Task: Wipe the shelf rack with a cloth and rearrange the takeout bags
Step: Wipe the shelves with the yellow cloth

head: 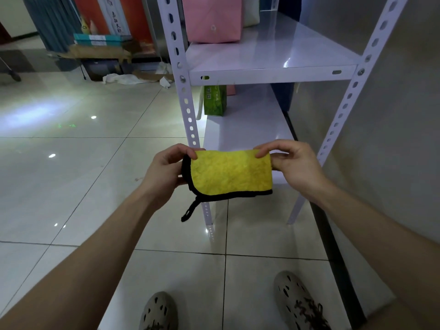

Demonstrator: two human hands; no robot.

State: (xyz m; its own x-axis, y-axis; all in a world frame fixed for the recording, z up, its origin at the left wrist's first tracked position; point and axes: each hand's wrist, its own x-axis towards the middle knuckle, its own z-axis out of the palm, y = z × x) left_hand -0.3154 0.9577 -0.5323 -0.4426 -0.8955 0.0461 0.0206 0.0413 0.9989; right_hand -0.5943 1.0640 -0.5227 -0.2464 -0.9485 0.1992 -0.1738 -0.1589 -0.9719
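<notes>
Noted a yellow cloth [231, 172] with black edging at centre frame, folded over and held in the air in front of the rack, apparently touching no shelf. Found the left grip [166, 167] closed on the cloth's left end, thumb and fingers curled round the edging. Found the right grip [292, 165] pinching the right end, fingertips on the top fold. Observed a black hanging loop [190, 210] dangling free from the lower left corner. Located the shelf rack [271, 73] in the upper right of the frame, white, with slotted posts, set against the wall. Recorded a pink bag [214, 20] on the upper shelf at top centre and a green bag [214, 101] on the shelf beneath, both close to the left post. Judged wiping not yet begun and bags not yet rearranged. Risks assessed: snagging the loose loop in a post slot during a pass along a shelf edge; tipping the light bags off the open left side by wiping toward them without lifting them first; losing the fold on release of either end, giving a bunched cloth and poor contact; leaving unwiped patches beneath unmoved bags. Could not tell the cloth's dampness or the bags' contents.
</notes>
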